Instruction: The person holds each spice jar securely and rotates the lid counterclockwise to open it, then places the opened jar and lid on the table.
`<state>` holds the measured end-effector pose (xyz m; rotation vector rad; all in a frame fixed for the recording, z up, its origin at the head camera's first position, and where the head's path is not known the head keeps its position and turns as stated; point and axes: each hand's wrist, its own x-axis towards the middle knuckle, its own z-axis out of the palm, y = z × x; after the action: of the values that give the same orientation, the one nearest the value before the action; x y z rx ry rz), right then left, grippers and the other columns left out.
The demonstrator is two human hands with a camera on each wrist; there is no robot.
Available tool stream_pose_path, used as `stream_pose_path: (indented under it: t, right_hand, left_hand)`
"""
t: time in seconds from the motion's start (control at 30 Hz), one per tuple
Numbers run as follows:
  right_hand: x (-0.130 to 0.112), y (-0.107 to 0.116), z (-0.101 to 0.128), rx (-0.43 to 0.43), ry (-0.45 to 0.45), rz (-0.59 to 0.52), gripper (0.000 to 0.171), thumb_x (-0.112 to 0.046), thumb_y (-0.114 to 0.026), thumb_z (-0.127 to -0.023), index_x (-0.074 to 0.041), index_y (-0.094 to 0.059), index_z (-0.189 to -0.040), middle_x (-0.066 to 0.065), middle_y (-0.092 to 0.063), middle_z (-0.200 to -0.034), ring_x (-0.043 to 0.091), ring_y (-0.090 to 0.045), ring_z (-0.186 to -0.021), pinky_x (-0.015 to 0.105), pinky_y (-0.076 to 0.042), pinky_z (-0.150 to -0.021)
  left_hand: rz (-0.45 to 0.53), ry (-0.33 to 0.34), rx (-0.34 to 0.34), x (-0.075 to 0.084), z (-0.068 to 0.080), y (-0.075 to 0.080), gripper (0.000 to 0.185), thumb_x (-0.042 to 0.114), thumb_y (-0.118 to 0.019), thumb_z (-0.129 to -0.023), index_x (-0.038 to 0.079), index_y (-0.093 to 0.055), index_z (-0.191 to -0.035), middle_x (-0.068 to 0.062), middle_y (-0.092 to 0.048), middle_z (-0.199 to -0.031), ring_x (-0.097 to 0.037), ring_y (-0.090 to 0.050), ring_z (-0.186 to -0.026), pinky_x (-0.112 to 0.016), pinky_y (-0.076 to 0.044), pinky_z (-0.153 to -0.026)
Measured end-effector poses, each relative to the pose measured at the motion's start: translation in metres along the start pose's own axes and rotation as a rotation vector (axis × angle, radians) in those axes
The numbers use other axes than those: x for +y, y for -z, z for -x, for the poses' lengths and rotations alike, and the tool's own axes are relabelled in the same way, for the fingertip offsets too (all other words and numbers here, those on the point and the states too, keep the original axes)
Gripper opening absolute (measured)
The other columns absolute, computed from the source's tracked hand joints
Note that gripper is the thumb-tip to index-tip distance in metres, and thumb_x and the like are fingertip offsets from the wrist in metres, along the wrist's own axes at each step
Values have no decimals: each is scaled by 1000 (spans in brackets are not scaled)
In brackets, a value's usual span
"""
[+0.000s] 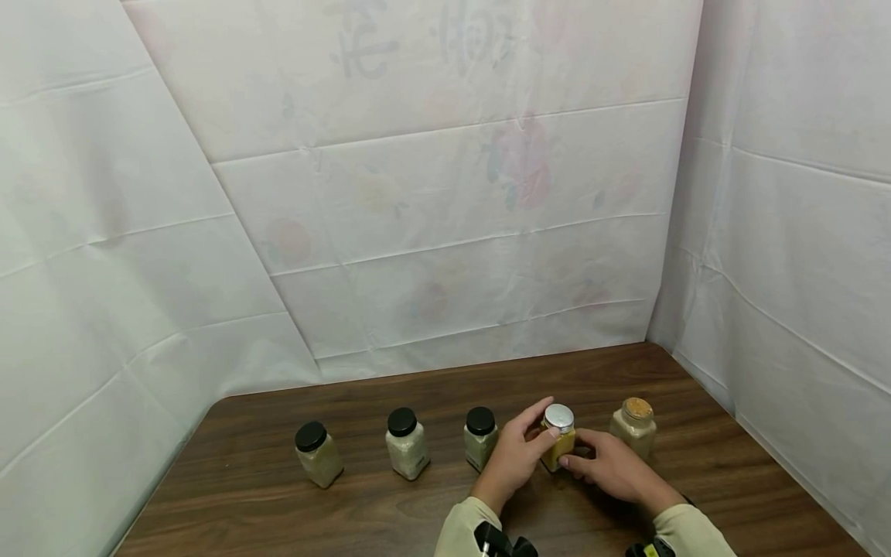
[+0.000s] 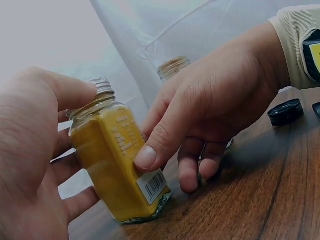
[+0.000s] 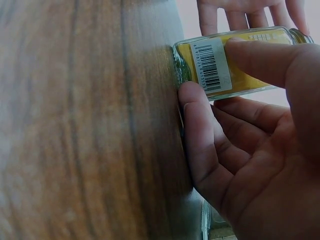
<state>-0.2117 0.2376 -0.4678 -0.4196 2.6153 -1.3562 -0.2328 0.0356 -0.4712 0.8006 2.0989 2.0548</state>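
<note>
Wood-grain table point(image 1: 362, 510) is walled in by white sheeting point(image 1: 431, 232), and a row of jars is carried along it: three black-lidded jars point(image 1: 407, 442) to the left, a cork-topped jar point(image 1: 634, 425) to the right. Between them the yellow spice jar point(image 1: 558, 439) is stood upright, long axis vertical, silver cap uppermost. It is gripped by the left hand point(image 1: 517, 458) near the cap and pinched low on its label by the right hand point(image 1: 612, 466), fingers curled round it.

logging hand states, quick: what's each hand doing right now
Left hand: fingers curled round the yellow spice jar, holding it.
Right hand: thumb pinching the same jar's lower side.
</note>
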Motion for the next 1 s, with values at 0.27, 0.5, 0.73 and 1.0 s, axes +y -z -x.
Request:
stream_pose_path:
  t: [0.27, 0.5, 0.73, 1.0]
  right_hand:
    - [0, 0, 0, 0, -2, -3, 46, -37, -70, -94, -3, -63, -123, 6, -67, -103, 21, -64, -76, 33, -54, -61]
    - [0, 0, 0, -6, -2, -6, 48, -37, -70, -94, -1, -62, -125, 3, -68, -93, 21, -64, -77, 33, -54, -61]
    - [0, 0, 0, -4, -14, -11, 51, -37, -71, -94, 0, -61, -128, 5, -69, -100, 20, -64, -77, 34, -54, -61]
    - [-1, 1, 1, -18, -9, -20, 51, -34, -70, -95, 1, -59, -129, 5, -68, -97, 20, -64, -77, 34, -54, -61]
  left_hand:
    - [-9, 3, -3, 0, 0, 0, 46, 21, -62, -101, 12, -53, -145, -4, -59, -135, -17, -54, -125, -29, -44, -100]
    - [49, 10, 12, -3, -2, 0, 38, 19, -60, -101, 13, -56, -139, -2, -60, -131, -16, -57, -120, -27, -46, -97]
    - [101, -41, 48, -1, 0, 0, 31, 11, -54, -102, 2, -58, -132, -10, -63, -125, -19, -57, -116, -28, -44, -96]
    - [99, 0, 57, -3, 0, 1, 29, 10, -58, -102, 2, -53, -129, -10, -65, -124, -19, -58, -115, -27, -45, -96]
